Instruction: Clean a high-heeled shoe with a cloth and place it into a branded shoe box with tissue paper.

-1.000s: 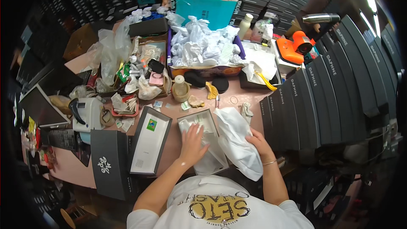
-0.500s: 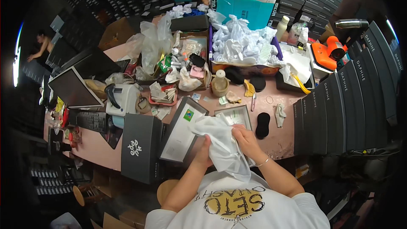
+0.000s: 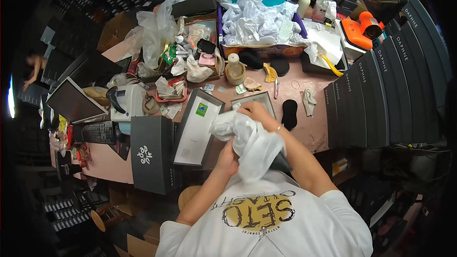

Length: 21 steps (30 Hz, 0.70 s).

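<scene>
Both hands mid-frame, over one crumpled, thin white wrap (image 3: 254,150); cloth or paper, I cannot tell. My left hand (image 3: 228,160) is curled against its lower left side, thumb up, gripping it, some fingers hidden underneath. My right hand (image 3: 254,113) is at the wrap's top edge, fingers bent, tips partly hidden; whether they pinch the wrap I cannot tell. Two open grey boxes with pale insides: a long shallow box with a green sticker (image 3: 194,135), just left of the wrap, and a half-covered grey box (image 3: 259,98) behind my right hand. One closed dark-grey carton with white lettering (image 3: 151,159), left of both. Right of centre: one black, narrow-waisted flat piece (image 3: 289,114), one crumpled off-white cloth (image 3: 309,102) near it. Above these, one slim pen-like tool (image 3: 276,88), two yellowish scraps (image 3: 270,73), one squat tan jar (image 3: 234,74). Upper centre, one purple-edged carton (image 3: 301,24) heaped with crumpled white paper (image 3: 257,21), too many wads to count. Upper right, one bright-orange device (image 3: 358,33). Left, one red tray (image 3: 183,96) of pale packets.
</scene>
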{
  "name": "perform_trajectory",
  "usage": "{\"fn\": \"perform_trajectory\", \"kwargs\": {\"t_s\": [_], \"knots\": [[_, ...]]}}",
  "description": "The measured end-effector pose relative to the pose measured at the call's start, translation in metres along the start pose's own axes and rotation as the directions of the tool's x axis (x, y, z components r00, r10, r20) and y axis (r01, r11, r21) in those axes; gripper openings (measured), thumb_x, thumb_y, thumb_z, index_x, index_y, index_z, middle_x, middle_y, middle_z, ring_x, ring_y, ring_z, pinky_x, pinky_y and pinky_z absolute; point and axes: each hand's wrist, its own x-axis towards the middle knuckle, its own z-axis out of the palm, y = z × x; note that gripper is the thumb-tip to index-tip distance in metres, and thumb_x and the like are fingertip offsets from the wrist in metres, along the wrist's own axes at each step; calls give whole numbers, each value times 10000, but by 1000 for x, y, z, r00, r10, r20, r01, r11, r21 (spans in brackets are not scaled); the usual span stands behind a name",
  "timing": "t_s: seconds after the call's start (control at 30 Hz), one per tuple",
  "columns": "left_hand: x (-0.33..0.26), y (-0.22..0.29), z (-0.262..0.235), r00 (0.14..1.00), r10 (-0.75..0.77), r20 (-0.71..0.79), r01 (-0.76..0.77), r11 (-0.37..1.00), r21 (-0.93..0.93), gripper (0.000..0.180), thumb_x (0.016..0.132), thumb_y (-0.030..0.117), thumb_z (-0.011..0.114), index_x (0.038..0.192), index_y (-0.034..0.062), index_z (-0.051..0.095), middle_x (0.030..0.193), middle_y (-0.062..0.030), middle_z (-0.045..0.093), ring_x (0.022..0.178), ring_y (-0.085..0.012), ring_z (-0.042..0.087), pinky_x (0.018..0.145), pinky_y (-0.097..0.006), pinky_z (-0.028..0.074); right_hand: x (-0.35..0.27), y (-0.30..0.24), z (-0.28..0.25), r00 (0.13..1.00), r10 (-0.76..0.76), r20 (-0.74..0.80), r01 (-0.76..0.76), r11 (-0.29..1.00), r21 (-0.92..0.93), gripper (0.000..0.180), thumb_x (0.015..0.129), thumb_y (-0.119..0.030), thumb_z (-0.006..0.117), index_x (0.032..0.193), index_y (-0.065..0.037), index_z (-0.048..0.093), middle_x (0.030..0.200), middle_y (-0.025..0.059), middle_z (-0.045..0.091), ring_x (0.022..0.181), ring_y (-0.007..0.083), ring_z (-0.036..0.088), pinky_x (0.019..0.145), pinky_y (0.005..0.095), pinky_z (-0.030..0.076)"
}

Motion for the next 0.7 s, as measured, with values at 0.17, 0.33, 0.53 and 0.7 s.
{"fn": "perform_trajectory", "kwargs": {"t_s": [0.17,0.33,0.53,0.7], "knots": [[-9,40,20,912,335,235,-378,910,169,399,1017,243,452,1367,52,457,1289,-94,567,1161,-224,580,981,-346,495,-38,-3,-16,916,142,-376,-30,957,289,179,908,-153,612,868,15,661,675,71,616,595,146,585,546,297,442],[-3,59,2,977,210,31,-206,975,-86,464,1022,367,386,1356,56,470,1298,-100,569,1163,-231,582,1003,-370,475,-135,-115,-77,995,-86,-58,95,981,167,325,937,-222,601,1158,17,610,959,145,671,734,164,662,620,288,522],[-8,60,38,948,318,-8,-307,907,-289,580,999,498,350,1383,78,463,1358,-106,538,1243,-284,526,1074,-450,392,-134,-81,-17,951,226,210,-308,655,690,682,935,-134,610,1511,-69,251,849,84,588,581,122,565,513,258,462],[-11,70,6,952,296,83,-274,939,-206,597,969,495,453,1415,100,413,1427,-108,465,1314,-287,443,1098,-461,358,-162,-54,-29,942,222,253,-336,604,723,656,923,-51,547,1513,-78,263,811,36,568,587,87,533,513,235,438]]}}
